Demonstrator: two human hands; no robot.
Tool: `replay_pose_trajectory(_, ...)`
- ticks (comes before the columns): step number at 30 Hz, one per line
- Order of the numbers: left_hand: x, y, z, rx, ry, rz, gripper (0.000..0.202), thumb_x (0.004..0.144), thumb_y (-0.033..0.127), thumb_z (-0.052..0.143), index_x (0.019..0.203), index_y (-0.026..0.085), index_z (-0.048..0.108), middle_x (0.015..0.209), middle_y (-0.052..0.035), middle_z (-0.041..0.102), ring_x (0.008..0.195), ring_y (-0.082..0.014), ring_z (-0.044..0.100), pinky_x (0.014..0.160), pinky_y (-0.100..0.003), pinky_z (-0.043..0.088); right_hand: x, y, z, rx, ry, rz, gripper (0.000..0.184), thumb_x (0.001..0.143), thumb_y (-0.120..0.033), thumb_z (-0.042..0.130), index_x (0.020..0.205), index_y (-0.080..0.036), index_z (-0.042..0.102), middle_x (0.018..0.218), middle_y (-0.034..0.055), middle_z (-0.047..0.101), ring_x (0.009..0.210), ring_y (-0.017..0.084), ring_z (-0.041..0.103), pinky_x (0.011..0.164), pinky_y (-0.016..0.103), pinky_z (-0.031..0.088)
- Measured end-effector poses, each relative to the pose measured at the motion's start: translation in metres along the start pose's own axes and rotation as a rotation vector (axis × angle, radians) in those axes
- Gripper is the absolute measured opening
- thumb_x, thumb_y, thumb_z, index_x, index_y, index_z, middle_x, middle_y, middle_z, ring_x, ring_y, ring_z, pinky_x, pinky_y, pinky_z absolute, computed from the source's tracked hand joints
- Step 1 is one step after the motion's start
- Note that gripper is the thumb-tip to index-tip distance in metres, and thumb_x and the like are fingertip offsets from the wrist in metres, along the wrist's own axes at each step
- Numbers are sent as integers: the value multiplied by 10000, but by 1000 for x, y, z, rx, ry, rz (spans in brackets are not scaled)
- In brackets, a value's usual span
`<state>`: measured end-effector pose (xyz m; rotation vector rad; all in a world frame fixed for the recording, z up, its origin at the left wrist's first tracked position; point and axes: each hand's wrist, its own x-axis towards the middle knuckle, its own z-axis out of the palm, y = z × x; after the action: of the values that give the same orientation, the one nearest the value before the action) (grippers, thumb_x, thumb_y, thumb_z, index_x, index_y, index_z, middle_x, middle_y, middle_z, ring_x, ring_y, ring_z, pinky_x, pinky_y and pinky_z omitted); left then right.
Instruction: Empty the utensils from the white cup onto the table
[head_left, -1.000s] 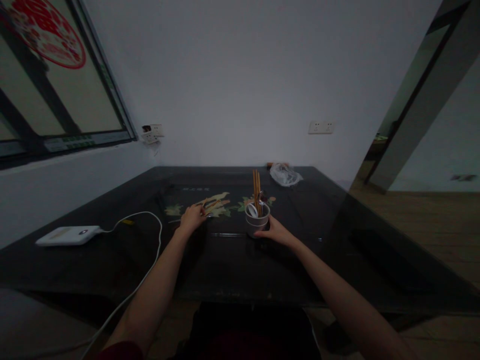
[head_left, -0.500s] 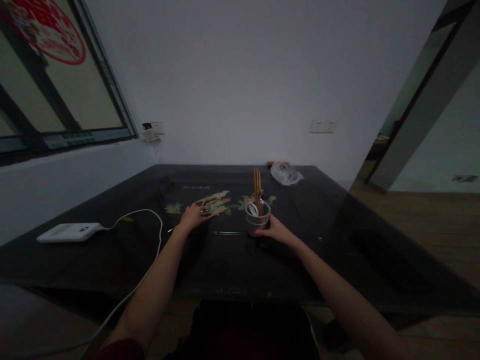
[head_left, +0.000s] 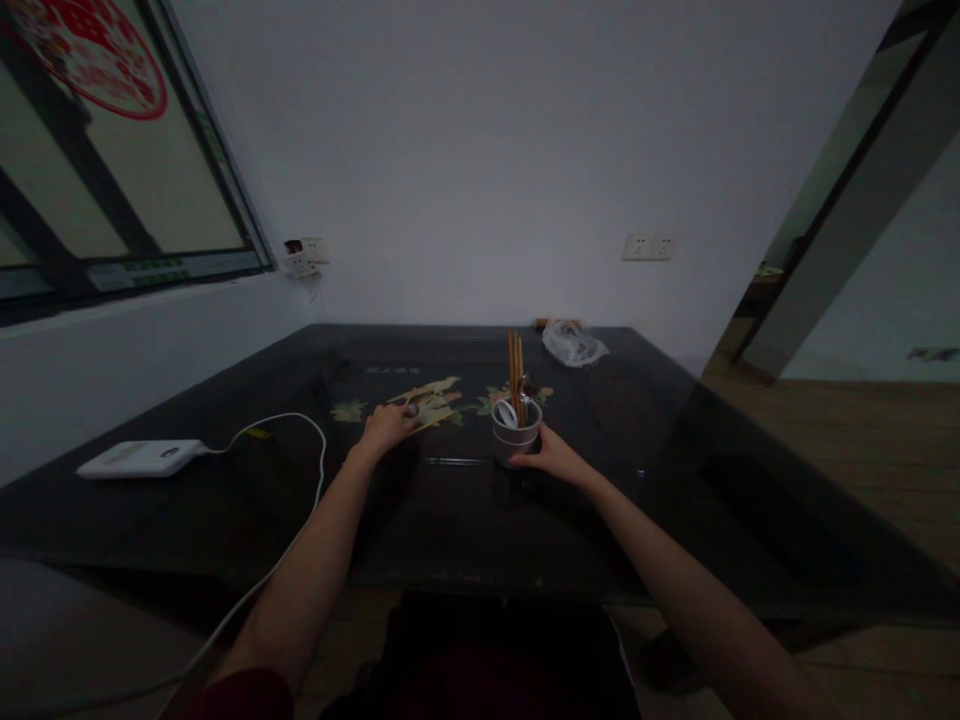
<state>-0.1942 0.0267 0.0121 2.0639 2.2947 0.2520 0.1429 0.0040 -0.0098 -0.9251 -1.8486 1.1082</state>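
Fingers of right hand (head_left: 553, 457) curled round cup (head_left: 516, 443), left hand (head_left: 388, 428) seemingly pinching chopsticks (head_left: 438, 419) on table (head_left: 450, 520)

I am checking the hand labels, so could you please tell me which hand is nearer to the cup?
The right hand: it holds the cup at its right side. The left hand lies apart, to the cup's left, by loose chopsticks.

Dim, grainy light fills the room, the brightest patch coming from the window (head_left: 112, 200) at left. The dark desk (head_left: 465, 510) swallows detail, and wide-angle distortion bends the edges.
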Motion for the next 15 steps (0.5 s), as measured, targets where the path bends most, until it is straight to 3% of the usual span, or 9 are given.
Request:
replay_pose_trajectory(5, -4, -10, -8, -58, 31, -50, 270, 818, 314, 519, 1031, 218, 653, 1036, -63, 686, 936, -203, 624, 774, -246, 449, 0, -1, 0, -4, 3, 16, 812, 553, -320, 826, 1256, -160, 452, 1259, 131, 565, 1176, 259, 527, 1054, 440, 351)
replay_pose_trajectory(10, -4, -26, -13, -25, 13, -174, 248, 752, 344, 585, 942, 210, 670, 1031, -81, 689, 931, -232, 633, 724, -261, 462, -1, 0, 0, 14, -16, 21, 798, 569, -325, 818, 1254, -151, 447, 1249, 136, 571, 1158, 258, 538, 1030, 427, 379)
replay_pose_trajectory(15, -2, -32, -14, -35, -44, -196, 239, 735, 375, 600, 895, 221, 691, 1010, -80, 699, 921, -236, 639, 715, -265, 467, -1, 2, -1, -22, 9, 6, 806, 568, -333, 820, 1262, -167, 446, 1257, 119, 566, 1172, 258, 524, 1049, 437, 354)
